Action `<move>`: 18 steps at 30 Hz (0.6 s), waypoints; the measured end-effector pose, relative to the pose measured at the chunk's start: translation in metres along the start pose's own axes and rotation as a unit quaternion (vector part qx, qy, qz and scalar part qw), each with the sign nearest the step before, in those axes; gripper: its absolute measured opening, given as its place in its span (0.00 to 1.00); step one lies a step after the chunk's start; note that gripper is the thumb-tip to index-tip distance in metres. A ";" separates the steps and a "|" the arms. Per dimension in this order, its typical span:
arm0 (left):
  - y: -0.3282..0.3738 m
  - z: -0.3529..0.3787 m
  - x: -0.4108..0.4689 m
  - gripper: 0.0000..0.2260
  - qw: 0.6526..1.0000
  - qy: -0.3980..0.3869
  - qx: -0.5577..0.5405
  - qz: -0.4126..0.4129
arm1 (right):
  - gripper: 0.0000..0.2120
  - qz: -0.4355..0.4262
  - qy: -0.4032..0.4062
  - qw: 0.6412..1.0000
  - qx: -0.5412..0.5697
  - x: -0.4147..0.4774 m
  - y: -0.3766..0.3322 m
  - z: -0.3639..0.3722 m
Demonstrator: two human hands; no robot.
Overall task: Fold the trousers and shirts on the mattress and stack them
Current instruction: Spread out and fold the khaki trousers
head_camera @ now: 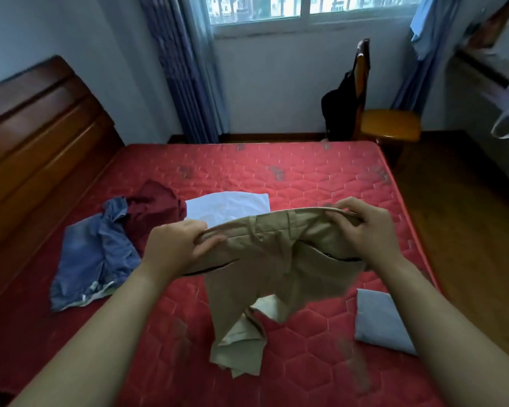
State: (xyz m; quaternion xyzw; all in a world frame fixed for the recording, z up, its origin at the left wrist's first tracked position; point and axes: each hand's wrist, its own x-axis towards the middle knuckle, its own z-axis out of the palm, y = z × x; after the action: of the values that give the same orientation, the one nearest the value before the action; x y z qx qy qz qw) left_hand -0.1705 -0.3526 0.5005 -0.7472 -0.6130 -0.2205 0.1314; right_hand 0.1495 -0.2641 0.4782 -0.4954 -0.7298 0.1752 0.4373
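Note:
Beige trousers hang in the air over the red mattress, their legs bunching on it below. My left hand grips the waistband's left end and my right hand grips its right end. To the left lie crumpled blue jeans and a dark red garment. A white garment lies flat behind the trousers. At the right near edge sits a folded light blue garment.
A wooden headboard runs along the left. Beyond the mattress stands a wooden chair with a black bag hung on it, under a window with blue curtains. Wooden floor lies to the right.

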 end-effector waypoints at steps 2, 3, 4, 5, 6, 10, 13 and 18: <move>-0.008 -0.020 -0.036 0.30 0.999 0.001 0.030 -0.021 | 0.02 0.004 -0.003 1.000 -0.005 -0.025 -0.027 0.003; -0.011 -0.029 -0.053 0.30 0.999 -0.001 0.040 -0.034 | 0.02 0.003 -0.008 1.000 -0.012 -0.039 -0.041 0.006; -0.013 -0.040 -0.067 0.28 0.998 0.002 0.043 -0.054 | 0.02 0.004 -0.011 1.000 -0.019 -0.053 -0.056 0.009; -0.015 -0.052 -0.080 0.26 0.996 0.011 0.039 -0.078 | 0.02 0.005 -0.011 1.000 -0.025 -0.066 -0.071 0.010; -0.016 -0.064 -0.091 0.25 0.994 0.019 0.027 -0.105 | 0.03 0.006 -0.006 1.000 -0.028 -0.078 -0.086 0.011; -0.019 -0.118 -0.121 0.23 0.985 0.081 -0.030 -0.151 | 0.04 -0.025 0.030 0.999 -0.028 -0.109 -0.144 -0.001; -0.011 -0.173 -0.120 0.23 0.979 0.149 -0.034 -0.132 | 0.05 -0.073 0.062 0.994 -0.048 -0.120 -0.188 -0.026; 0.009 -0.267 -0.098 0.15 0.966 0.245 -0.040 -0.074 | 0.11 -0.149 0.168 0.973 -0.055 -0.120 -0.264 -0.090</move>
State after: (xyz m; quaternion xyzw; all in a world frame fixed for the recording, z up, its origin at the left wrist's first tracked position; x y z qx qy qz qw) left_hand -0.2213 -0.5631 0.6855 -0.6276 -0.6062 -0.4305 0.2308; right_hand 0.0878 -0.5031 0.6546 -0.4271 -0.7197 -0.0184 0.5471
